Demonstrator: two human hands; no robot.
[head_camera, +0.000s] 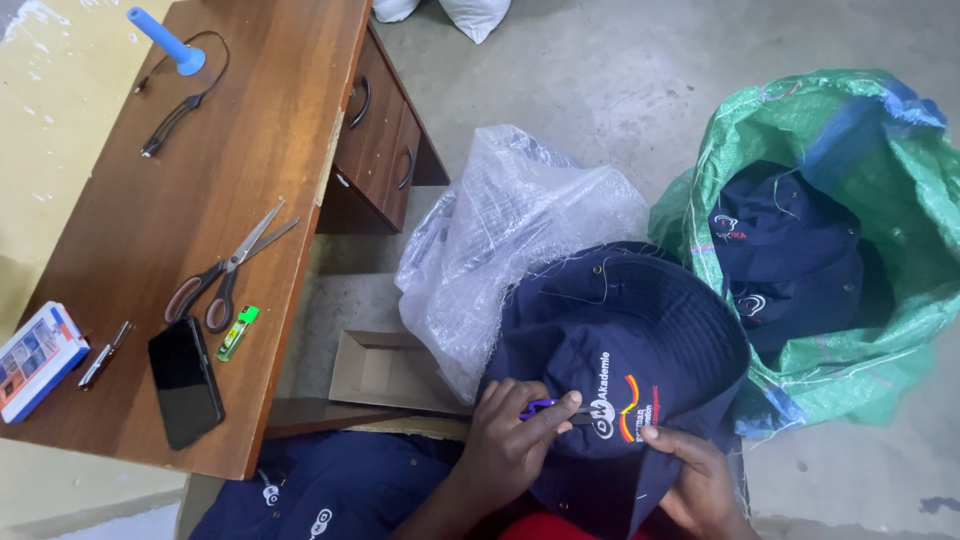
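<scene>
A navy bucket hat (640, 330) with an embroidered logo on its side lies on my lap. My left hand (510, 445) pinches a small purple-handled thread cutter (540, 407), whose tip is against the logo stitching. At the lower right, my right hand (700, 480) grips the hat's brim, thumb on top near the logo. Loose threads hang off the hat's crown.
A green woven sack (850, 130) at the right holds more navy hats (790, 255). A clear plastic bag (510, 230) and an open cardboard box (385, 370) sit ahead. The wooden desk (200, 160) at left carries scissors (225, 270), a black phone (185, 380) and a green lighter (238, 332). More navy fabric (330, 490) lies below it.
</scene>
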